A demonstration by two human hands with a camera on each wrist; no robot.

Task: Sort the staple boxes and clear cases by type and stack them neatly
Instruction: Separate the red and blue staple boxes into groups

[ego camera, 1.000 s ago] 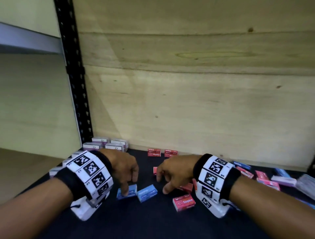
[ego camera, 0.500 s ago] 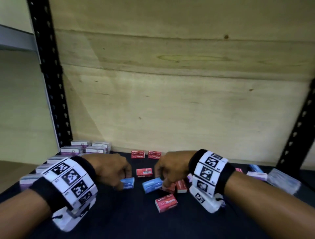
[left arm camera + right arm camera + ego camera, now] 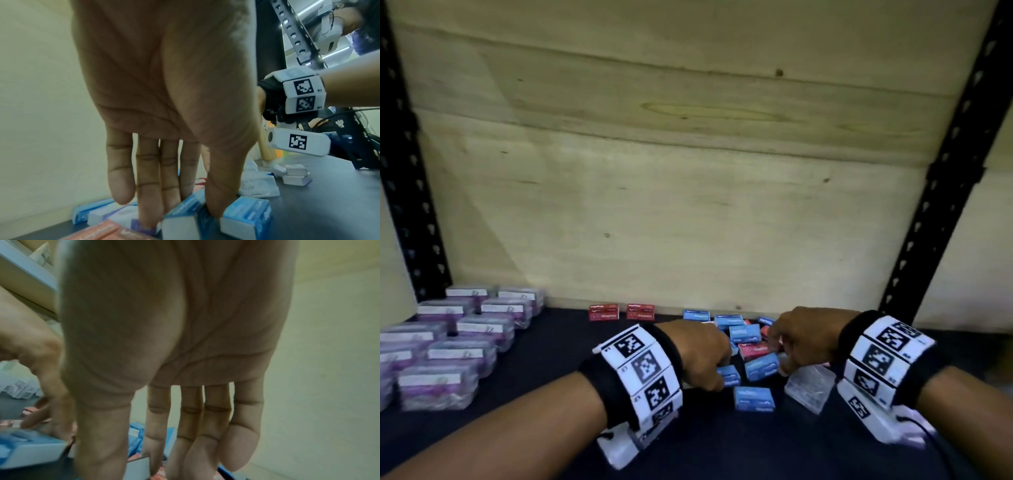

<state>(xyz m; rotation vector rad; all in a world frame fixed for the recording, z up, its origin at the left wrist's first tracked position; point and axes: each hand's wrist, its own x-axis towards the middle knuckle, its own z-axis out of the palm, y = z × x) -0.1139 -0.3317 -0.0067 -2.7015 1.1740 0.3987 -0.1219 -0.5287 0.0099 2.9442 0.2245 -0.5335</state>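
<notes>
Blue staple box [image 3: 180,225]: lay on the dark surface [image 3: 558,342], pinched between the left hand's [image 3: 164,89] straight, close-set fingers [image 3: 148,186] and its thumb [image 3: 220,186], palm upright above it. Right hand [image 3: 174,321]: fingers straight, slightly parted, pointing down, tips touching the mixed blue and red staple boxes [image 3: 744,334]. Clear cases [image 3: 458,342]: grouped well apart at the left.

Head camera looks forward and down — wrist cameras (very close) sit low; all share blue staple boxes [image 3: 744,333].
</notes>
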